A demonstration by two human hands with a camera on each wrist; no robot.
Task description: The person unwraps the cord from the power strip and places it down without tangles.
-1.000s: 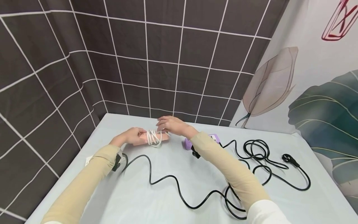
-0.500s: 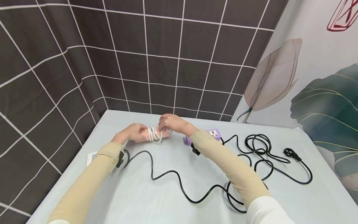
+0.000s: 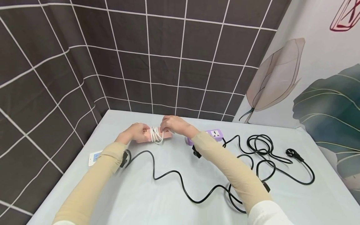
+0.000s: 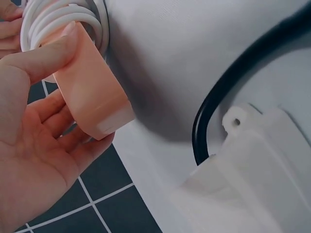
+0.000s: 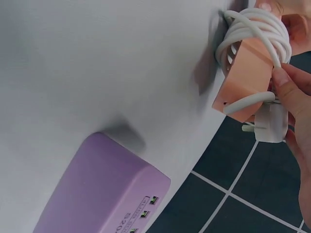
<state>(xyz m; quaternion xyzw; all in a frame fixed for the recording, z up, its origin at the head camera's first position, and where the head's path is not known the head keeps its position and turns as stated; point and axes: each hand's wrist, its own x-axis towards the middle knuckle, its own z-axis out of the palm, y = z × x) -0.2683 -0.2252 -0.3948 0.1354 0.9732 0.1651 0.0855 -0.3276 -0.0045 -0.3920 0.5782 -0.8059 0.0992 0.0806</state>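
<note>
A pink power strip (image 3: 167,134) with a white cord (image 3: 154,135) wound around it is held near the back of the table. My left hand (image 3: 136,131) grips its left end; in the left wrist view the thumb lies on top and the fingers are underneath. At the other end my right hand (image 3: 175,124) pinches the white cord. The right wrist view shows its thumb pressing the cord, with the white plug (image 5: 272,124) hanging by the fingers, prongs outward. Part of that plug is hidden by the hand.
A purple power strip (image 3: 216,133) lies behind my right forearm. Its black cable (image 3: 254,150) coils on the right near a black plug (image 3: 293,153). Another black cable (image 3: 168,172) snakes across the table (image 3: 146,200). A white-and-blue item (image 3: 94,157) sits at the left, beside my sleeve.
The right hand's fingers, looser one second ago, have drawn together on the white cord. The left hand keeps its grip, and the view has shifted slightly.
</note>
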